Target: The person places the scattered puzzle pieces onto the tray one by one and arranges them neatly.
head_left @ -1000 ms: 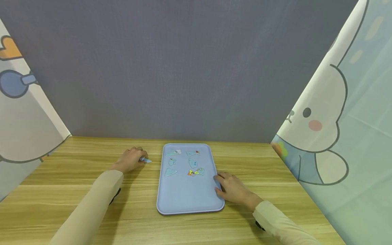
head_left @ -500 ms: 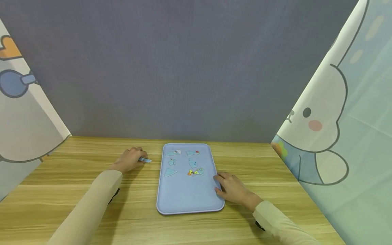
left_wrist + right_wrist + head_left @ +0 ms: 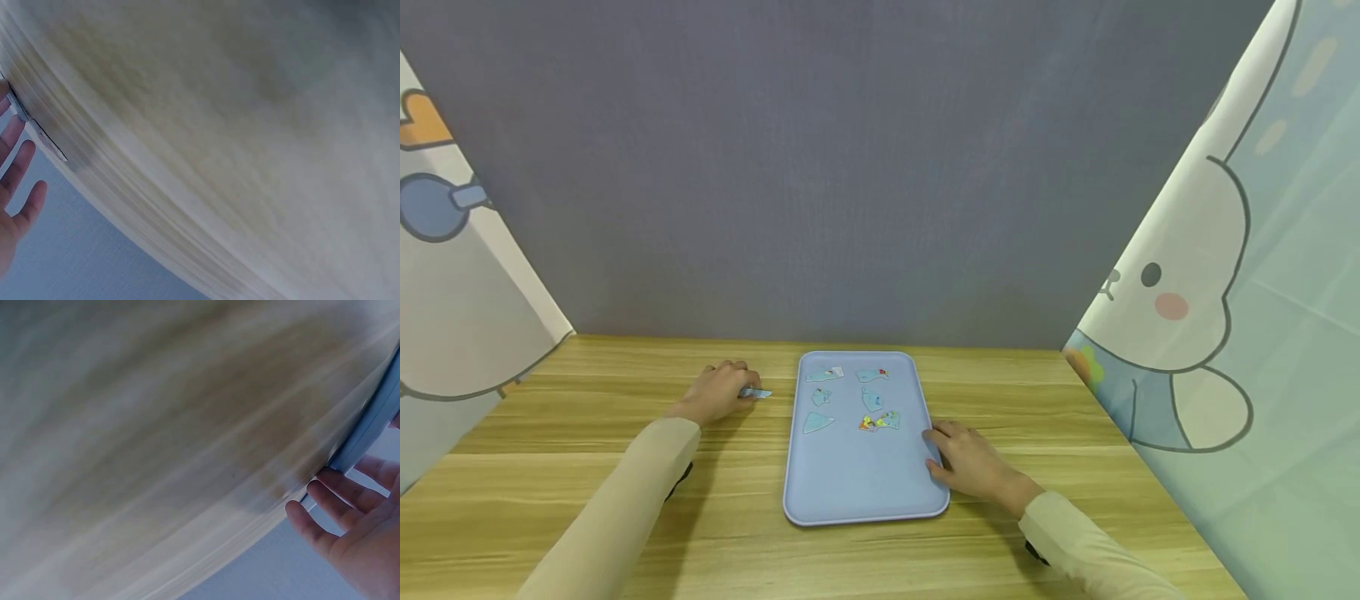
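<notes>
Left of the tray, my left hand (image 3: 718, 393) pinches a light-blue puzzle piece (image 3: 758, 392) low over the table. Fingers hide part of it; in the left wrist view the piece (image 3: 47, 140) shows thin and edge-on by the fingertips. My right hand (image 3: 973, 461) rests on the right rim of a pale blue tray (image 3: 857, 487), its fingers loosely extended. In the right wrist view, fingertips touch the tray's side (image 3: 369, 428). Several flat, irregular printed pieces lie apart in the tray's far half, among them a plain blue one (image 3: 817, 422) and a yellow-and-orange one (image 3: 880, 422).
The tray stands on a wood-grain table (image 3: 737, 533). A dark grey panel (image 3: 820, 183) rises along the table's far edge. Cartoon-printed cloths hang at both sides, with a white rabbit figure (image 3: 1187, 250) on the right one.
</notes>
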Motion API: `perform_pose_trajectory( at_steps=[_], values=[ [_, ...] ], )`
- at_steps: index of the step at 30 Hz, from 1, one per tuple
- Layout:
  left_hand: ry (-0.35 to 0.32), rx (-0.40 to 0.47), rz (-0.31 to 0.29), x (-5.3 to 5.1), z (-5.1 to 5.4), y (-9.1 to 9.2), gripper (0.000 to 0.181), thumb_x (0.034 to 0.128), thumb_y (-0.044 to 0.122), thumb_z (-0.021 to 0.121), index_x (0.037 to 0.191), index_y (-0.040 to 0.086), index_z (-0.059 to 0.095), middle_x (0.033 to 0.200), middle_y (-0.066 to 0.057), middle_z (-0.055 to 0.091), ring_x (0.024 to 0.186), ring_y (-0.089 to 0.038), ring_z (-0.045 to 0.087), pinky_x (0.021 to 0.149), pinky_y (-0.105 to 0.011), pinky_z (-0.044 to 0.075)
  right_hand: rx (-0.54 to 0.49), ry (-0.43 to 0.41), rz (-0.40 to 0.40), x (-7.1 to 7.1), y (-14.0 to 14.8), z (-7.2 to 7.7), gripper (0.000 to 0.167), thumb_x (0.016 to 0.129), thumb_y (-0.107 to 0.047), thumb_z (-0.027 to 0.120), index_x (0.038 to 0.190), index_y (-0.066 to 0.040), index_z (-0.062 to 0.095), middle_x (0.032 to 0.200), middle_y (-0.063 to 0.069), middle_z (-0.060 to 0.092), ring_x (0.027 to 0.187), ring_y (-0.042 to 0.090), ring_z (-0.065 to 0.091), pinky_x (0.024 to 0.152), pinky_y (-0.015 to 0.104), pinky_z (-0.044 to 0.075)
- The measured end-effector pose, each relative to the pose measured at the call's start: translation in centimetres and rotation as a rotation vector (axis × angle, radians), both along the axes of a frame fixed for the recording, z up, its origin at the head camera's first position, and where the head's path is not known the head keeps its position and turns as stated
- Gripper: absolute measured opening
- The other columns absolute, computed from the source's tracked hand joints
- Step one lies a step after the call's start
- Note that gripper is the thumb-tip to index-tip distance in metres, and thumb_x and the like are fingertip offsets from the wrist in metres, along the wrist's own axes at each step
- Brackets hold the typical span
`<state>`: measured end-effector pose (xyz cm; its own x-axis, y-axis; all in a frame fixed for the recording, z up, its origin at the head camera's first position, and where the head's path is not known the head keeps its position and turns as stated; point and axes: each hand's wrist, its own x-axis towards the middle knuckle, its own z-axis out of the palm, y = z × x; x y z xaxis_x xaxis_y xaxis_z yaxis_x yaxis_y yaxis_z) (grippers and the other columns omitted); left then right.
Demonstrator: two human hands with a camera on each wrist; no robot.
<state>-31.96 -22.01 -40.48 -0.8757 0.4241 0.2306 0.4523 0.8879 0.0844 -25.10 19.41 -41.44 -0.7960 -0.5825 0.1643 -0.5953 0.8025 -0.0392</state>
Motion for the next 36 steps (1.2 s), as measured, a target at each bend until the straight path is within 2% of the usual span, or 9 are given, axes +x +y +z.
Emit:
perform_pose_trajectory(
  at_steps=[12, 17, 23, 36],
  values=[
    [0.036, -0.043, 0.007, -0.2, -0.2, -0.3, 0.017, 0.0759, 0.022, 0.073, 0.091, 0.017, 0.069, 0.089, -0.001, 0.064, 0.083, -0.026, 0.058, 0.067, -0.047, 0.048, 0.005, 0.001, 0.003, 0.0, 0.0, 0.0, 0.045, 0.086, -0.034, 0.059, 0.12, -0.005, 0.056, 0.122, 0.016, 0.056, 0.112, 0.031, 0.054, 0.088, 0.047, 0.048],
    [0.043, -0.034, -0.021, -0.1, -0.1, -0.2, 0.016, 0.0765, 0.023, 0.072, 0.092, 0.018, 0.068, 0.088, 0.0, 0.063, 0.079, -0.023, 0.056, 0.066, -0.044, 0.047, 0.007, 0.012, 0.01, -0.1, 0.0, 0.0, 0.044, 0.085, -0.033, 0.059, 0.119, -0.005, 0.057, 0.121, 0.016, 0.056, 0.112, 0.03, 0.054, 0.087, 0.046, 0.048],
    [0.034, -0.035, -0.05, 0.5, 0.3, 0.4, 0.011, 0.0774, 0.022, 0.07, 0.088, 0.022, 0.068, 0.082, 0.003, 0.059, 0.074, -0.017, 0.05, 0.064, -0.038, 0.044, 0.002, 0.014, 0.014, -0.1, 0.0, 0.1, 0.043, 0.085, -0.032, 0.06, 0.119, -0.005, 0.057, 0.121, 0.016, 0.056, 0.112, 0.031, 0.054, 0.088, 0.046, 0.048],
    [0.108, -0.048, -0.11, 1.3, 0.7, 1.5, 0.011, 0.0732, 0.023, 0.073, 0.082, 0.023, 0.067, 0.079, 0.005, 0.06, 0.073, -0.016, 0.052, 0.067, -0.041, 0.048, 0.0, 0.017, 0.018, -0.1, 0.0, 0.0, 0.043, 0.085, -0.032, 0.06, 0.118, -0.005, 0.058, 0.12, 0.016, 0.057, 0.111, 0.03, 0.055, 0.088, 0.045, 0.048]
  ],
)
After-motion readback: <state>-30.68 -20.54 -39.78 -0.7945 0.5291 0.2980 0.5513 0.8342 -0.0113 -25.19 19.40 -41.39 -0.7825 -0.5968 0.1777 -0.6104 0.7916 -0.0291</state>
